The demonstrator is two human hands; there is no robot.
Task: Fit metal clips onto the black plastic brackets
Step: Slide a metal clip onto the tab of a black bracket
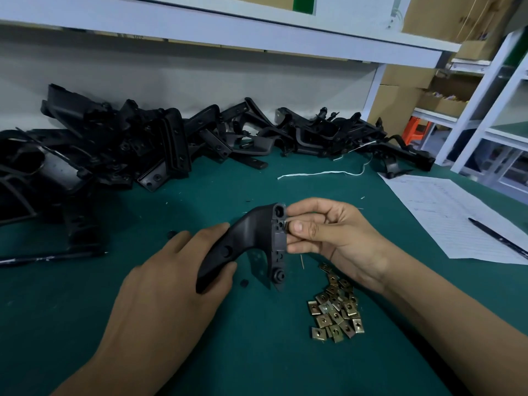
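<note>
— What do we see at the hands?
— Our left hand (174,270) grips the curved black bracket (245,241) above the green bench (257,364); our right hand (323,232) pinches a metal clip (286,225) against its edge.
— And around them?
— Loose clips (337,312) heaped just below the right hand, brackets (143,138) piled at the back, paper (451,215) and pen (497,237) to the right.
</note>
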